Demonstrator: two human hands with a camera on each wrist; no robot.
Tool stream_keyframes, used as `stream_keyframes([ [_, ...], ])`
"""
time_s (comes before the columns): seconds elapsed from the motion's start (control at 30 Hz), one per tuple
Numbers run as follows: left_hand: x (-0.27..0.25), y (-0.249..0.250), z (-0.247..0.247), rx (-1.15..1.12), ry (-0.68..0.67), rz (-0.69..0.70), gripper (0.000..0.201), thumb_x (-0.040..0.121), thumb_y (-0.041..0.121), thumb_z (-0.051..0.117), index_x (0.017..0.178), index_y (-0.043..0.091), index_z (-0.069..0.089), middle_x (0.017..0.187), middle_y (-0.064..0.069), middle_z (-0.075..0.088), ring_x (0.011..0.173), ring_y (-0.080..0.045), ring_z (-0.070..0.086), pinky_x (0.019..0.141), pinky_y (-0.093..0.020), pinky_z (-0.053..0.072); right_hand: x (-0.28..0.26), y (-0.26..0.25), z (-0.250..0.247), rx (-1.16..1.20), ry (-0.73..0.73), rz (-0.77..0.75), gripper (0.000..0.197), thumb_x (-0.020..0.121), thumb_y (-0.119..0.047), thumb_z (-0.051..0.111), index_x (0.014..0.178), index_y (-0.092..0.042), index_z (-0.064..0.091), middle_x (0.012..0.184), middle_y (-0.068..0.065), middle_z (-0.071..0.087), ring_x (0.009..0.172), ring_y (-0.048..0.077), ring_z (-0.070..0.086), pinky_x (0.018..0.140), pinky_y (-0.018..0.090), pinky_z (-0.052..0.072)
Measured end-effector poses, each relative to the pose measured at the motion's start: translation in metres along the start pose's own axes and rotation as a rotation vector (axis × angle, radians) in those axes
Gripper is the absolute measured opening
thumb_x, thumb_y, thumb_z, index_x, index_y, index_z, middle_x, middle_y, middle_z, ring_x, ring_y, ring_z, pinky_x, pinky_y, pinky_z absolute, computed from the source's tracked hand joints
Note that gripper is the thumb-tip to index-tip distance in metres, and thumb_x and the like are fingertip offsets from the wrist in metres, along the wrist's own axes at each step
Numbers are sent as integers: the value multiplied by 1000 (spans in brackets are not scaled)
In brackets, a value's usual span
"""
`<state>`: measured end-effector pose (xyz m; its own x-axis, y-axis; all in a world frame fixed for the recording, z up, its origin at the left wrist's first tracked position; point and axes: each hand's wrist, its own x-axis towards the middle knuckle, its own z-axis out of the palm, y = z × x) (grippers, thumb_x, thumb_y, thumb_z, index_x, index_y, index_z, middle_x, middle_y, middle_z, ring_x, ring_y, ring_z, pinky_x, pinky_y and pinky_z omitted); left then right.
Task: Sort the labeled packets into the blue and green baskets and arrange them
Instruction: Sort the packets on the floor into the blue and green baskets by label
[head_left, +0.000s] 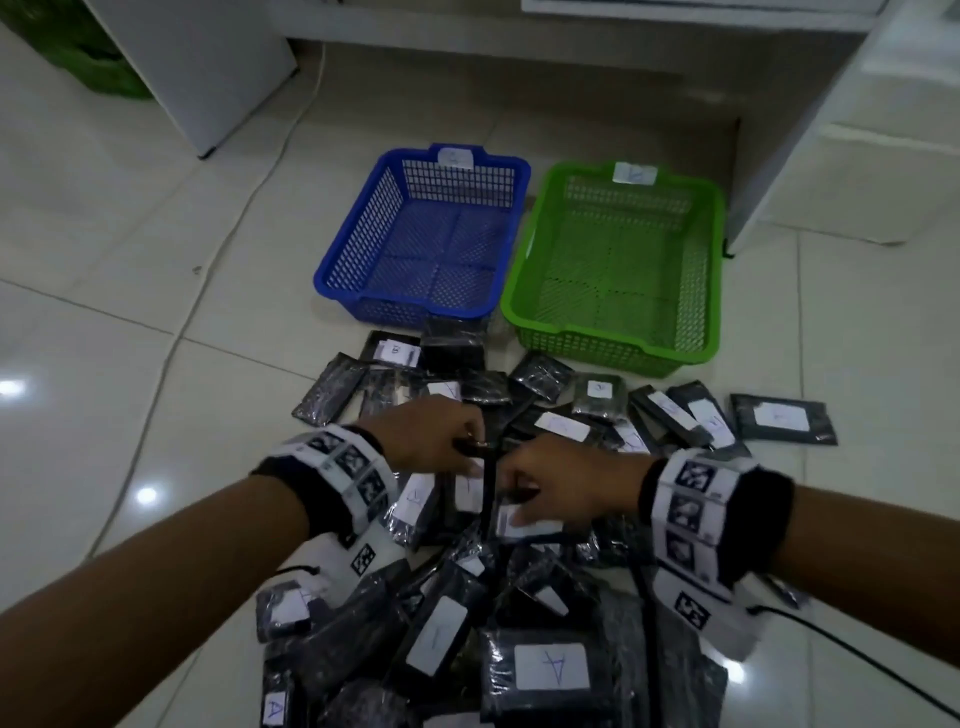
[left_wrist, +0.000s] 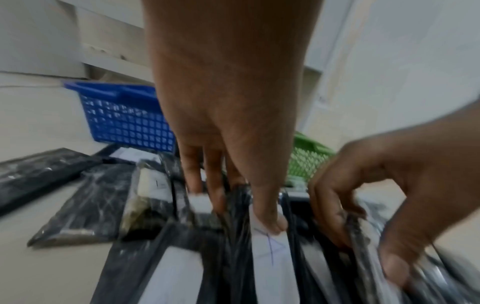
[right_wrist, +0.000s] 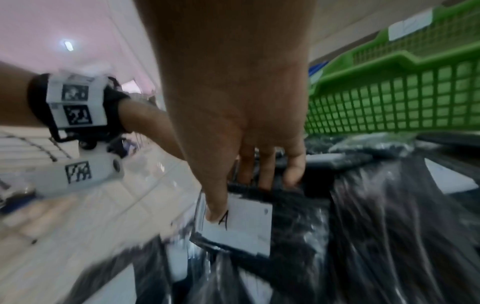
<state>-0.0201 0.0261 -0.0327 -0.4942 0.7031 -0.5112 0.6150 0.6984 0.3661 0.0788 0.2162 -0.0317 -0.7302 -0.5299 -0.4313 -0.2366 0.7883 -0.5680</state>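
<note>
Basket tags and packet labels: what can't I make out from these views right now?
- Blue basket tag: head view, writing too small and blurred.
- Green basket tag: same; right wrist view blurs it too.
- Left hand: its packet's letter is partly under the thumb, smeared.
- Right hand: labelled packet reads A; fingertips hidden behind it.
- Pile's near edge: cut off by the head frame.
</note>
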Motion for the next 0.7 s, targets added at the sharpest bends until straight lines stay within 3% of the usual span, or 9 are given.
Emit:
stream_keyframes([
  [0.07, -6, -10, -28, -153, -10, -84, 31, 83, 45, 79, 100, 27, 59, 97, 11, 61, 92, -13, 60, 73, -24, 44, 6, 0, -35, 97, 46, 44, 26, 79, -35, 80, 90, -19, 64, 86, -6, 62, 78, 12, 57, 70, 29, 46],
  [0.17, -20, -32, -68, -331, 144, -202, 26, 87, 43, 76, 102, 26, 63, 98, 9, 67, 84, -7, 62, 67, -17, 46, 13, 5, -96, 284, 200, 105, 24, 79, -36, 81, 86, -19, 64, 77, -8, 63, 62, 2, 54, 58, 21, 42],
  [0.23, -29, -48, -89, -531, 326, -239, 24, 91, 34, 73, 107, 17, 65, 93, 4, 70, 74, -3, 64, 65, -14, 51, 21, 9, -134, 319, 366, 114, 22, 83, -36, 76, 90, -17, 67, 84, -3, 67, 68, 4, 58, 63, 23, 44],
  [0.3, -32, -64, -106, -754, 569, -255, 25, 94, 24, 71, 114, 11, 65, 94, -8, 73, 77, -11, 68, 74, -27, 60, 34, 9, -164, 278, 524, 103, 19, 90, -30, 69, 96, -12, 68, 91, 2, 66, 77, 12, 59, 66, 25, 46],
  [0.33, -31, -72, -112, -823, 694, -275, 26, 95, 21, 69, 118, 11, 63, 96, -12, 73, 80, -17, 68, 75, -31, 60, 40, 8, -175, 263, 587, 99, 17, 93, -26, 66, 97, -10, 68, 93, 5, 66, 76, 14, 57, 63, 25, 45],
  [0.4, -26, -90, -119, -893, 894, -307, 27, 96, 15, 67, 122, 16, 59, 99, -12, 71, 80, -21, 68, 70, -28, 59, 56, 6, -193, 208, 644, 96, 19, 97, -22, 60, 97, -3, 66, 93, 14, 66, 72, 15, 54, 59, 26, 41],
  [0.5, -12, -115, -121, -822, 1067, -332, 37, 96, 11, 64, 129, 22, 52, 105, -8, 69, 90, -23, 69, 76, -32, 59, 84, 5, -211, 89, 599, 99, 19, 98, -18, 57, 83, -7, 62, 82, 9, 62, 73, 17, 51, 61, 26, 37],
  [0.57, -3, -124, -122, -646, 1108, -352, 43, 96, 11, 63, 135, 20, 48, 104, -1, 65, 93, -16, 64, 76, -26, 55, 106, 7, -220, 45, 576, 120, 24, 98, -15, 57, 74, -12, 58, 74, 4, 57, 71, 17, 50, 62, 27, 36],
  [0.7, 25, -142, -133, -375, 1129, -296, 36, 93, 7, 64, 128, 13, 58, 112, -2, 66, 104, -21, 63, 89, -24, 46, 149, 17, -226, -45, 534, 157, 24, 94, -14, 61, 81, 6, 63, 78, 18, 61, 73, 23, 52, 66, 32, 36],
])
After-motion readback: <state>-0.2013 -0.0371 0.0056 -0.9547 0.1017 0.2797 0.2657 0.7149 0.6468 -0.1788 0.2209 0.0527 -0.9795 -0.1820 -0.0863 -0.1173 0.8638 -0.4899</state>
